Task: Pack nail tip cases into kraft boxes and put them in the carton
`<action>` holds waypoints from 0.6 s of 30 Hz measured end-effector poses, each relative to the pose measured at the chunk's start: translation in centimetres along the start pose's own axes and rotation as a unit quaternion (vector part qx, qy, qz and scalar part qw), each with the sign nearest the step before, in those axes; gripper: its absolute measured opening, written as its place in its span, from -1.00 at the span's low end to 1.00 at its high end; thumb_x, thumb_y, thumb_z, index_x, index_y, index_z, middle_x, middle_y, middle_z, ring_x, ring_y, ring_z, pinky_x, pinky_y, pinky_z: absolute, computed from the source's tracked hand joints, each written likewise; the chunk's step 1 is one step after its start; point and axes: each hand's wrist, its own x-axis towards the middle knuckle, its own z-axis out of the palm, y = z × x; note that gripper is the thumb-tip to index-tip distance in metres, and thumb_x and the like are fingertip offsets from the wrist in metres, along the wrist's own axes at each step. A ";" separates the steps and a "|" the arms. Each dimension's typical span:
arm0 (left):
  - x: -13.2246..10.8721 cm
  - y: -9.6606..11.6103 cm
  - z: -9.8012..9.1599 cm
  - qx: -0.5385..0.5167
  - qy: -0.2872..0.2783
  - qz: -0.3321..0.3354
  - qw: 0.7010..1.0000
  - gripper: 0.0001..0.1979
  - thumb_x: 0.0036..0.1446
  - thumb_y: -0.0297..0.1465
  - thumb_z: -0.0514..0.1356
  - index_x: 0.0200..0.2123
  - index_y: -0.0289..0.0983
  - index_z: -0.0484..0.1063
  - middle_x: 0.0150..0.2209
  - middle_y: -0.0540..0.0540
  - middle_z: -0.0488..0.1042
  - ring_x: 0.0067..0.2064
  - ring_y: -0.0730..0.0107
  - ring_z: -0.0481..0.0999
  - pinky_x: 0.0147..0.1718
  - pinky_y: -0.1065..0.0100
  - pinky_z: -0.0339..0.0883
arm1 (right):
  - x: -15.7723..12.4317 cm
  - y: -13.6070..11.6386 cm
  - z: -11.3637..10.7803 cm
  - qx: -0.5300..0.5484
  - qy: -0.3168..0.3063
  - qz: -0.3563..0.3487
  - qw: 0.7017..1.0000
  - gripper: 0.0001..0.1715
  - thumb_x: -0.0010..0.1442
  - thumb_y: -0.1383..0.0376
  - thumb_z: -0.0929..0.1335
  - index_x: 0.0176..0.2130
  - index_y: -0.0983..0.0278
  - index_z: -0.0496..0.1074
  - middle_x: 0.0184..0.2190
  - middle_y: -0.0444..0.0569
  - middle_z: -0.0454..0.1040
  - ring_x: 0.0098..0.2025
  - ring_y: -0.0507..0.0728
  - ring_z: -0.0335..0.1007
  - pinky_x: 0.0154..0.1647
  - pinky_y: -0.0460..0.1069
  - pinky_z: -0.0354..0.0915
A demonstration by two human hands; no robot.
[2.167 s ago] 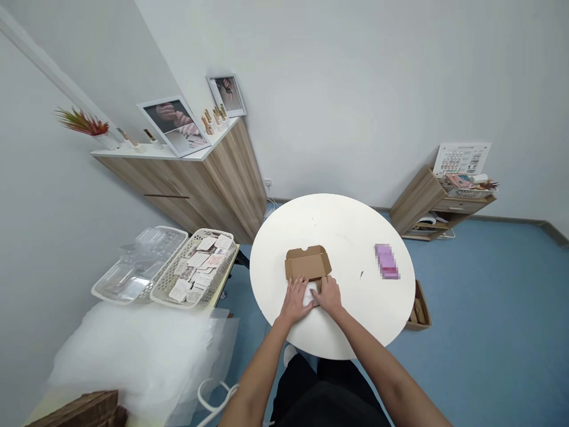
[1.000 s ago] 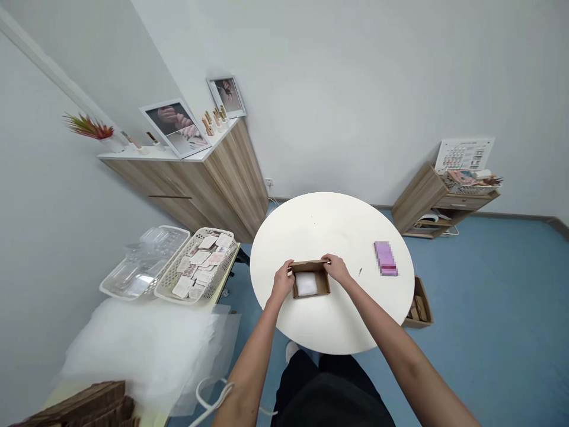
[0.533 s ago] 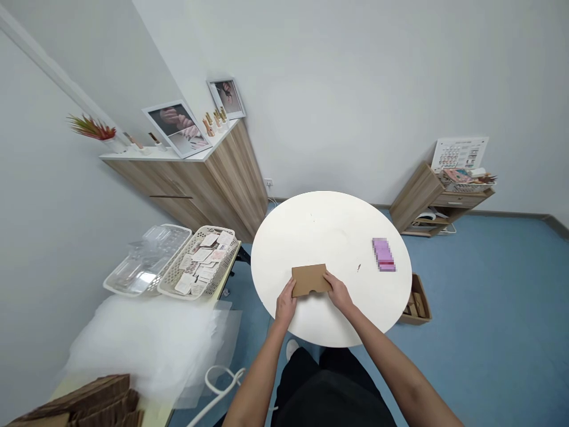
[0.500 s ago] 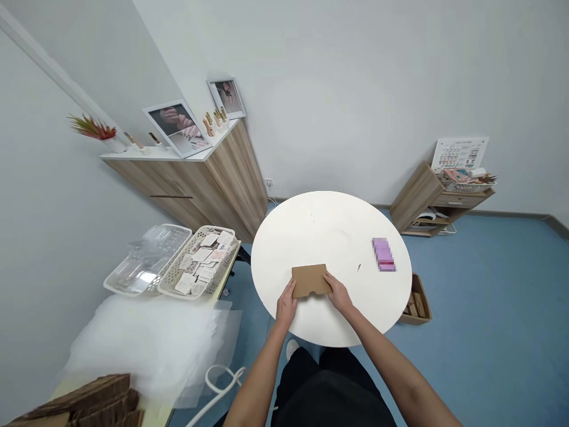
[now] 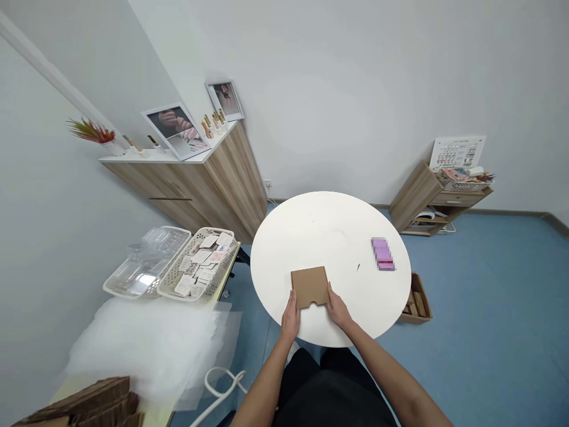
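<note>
A flat brown cardboard box (image 5: 310, 286) with a small notch in its near edge is on or just above the near part of the round white table (image 5: 284, 237). My left hand (image 5: 291, 317) grips its left side near the front corner. On the opposite side my right hand (image 5: 338, 308) holds the right edge, fingers along the cardboard. The lid lies closed. To the right on the tabletop is a purple item (image 5: 383, 254), blurred by pixels, and a small dark mark or scrap (image 5: 358, 267) sits between it and the box.
At left, a side table carries a basket of small cards (image 5: 202, 267), a basket of clear plastic trays (image 5: 149, 261), white sheets (image 5: 151, 344) and folded cardboard (image 5: 89, 403). An open carton (image 5: 418, 302) stands on the floor beyond the round table's right edge.
The cardboard box has tilted flatter, so more of its top shows. Both hands have moved slightly toward me and now press along its sides.
</note>
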 end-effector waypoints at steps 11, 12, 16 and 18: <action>5.4 7.4 -7.3 0.059 -0.022 -0.115 0.991 -0.66 0.26 -0.38 -0.04 -0.03 -0.17 0.47 -0.20 -0.15 0.60 -0.12 0.11 0.56 -0.20 0.28 0.34 | 5.0 -4.7 -7.3 -0.003 -0.084 0.078 0.993 -0.44 0.29 0.29 0.12 0.25 0.22 0.19 -0.13 0.06 0.54 -0.10 0.21 0.44 -0.18 -0.02 0.23; 6.1 7.8 -7.7 0.079 -0.034 -0.122 0.989 -0.67 0.25 -0.39 -0.04 -0.07 -0.19 0.49 -0.20 -0.17 0.60 -0.12 0.09 0.56 -0.21 0.28 0.33 | 5.6 -5.1 -7.8 0.001 -0.092 0.073 0.993 -0.47 0.28 0.29 0.13 0.21 0.21 0.24 -0.14 0.05 0.54 -0.11 0.20 0.44 -0.18 -0.02 0.22; 8.7 8.2 -8.5 0.118 -0.057 -0.135 0.982 -0.69 0.25 -0.38 -0.04 -0.23 -0.26 0.51 -0.20 -0.26 0.58 -0.12 0.03 0.55 -0.18 0.23 0.31 | 7.9 -6.0 -9.7 0.032 -0.146 0.087 0.985 -0.58 0.26 0.26 0.15 0.07 0.19 0.32 -0.22 0.00 0.54 -0.25 0.18 0.45 -0.22 0.00 0.23; 9.8 8.2 -8.5 0.126 -0.055 -0.132 0.982 -0.71 0.25 -0.39 -0.04 -0.21 -0.27 0.49 -0.20 -0.27 0.58 -0.10 0.03 0.54 -0.15 0.22 0.30 | 8.9 -6.4 -10.2 0.032 -0.162 0.104 0.981 -0.62 0.25 0.25 0.18 0.04 0.20 0.30 -0.20 0.04 0.53 -0.30 0.17 0.45 -0.24 0.01 0.24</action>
